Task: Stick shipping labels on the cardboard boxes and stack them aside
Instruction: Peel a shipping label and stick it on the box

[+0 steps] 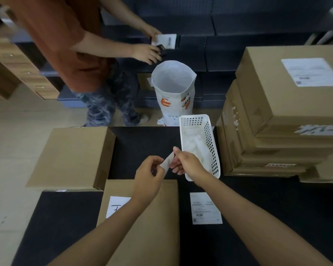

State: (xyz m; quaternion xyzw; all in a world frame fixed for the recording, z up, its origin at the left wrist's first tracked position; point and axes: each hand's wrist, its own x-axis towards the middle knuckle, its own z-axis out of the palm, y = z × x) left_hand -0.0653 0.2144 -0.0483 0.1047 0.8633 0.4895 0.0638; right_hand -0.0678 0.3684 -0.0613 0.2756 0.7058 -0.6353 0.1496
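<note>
I'm pinching one small white slip in both grips, left hand and right hand, mid-frame above the desk. One shipping label is lying lower centre beside the near cardboard box. A white basket is sitting just right; a stack of boxes is filling the right edge. One bystander is standing upper left.

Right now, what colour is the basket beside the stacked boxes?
White, with perforated sides; the head view shows the basket clearly.
</note>
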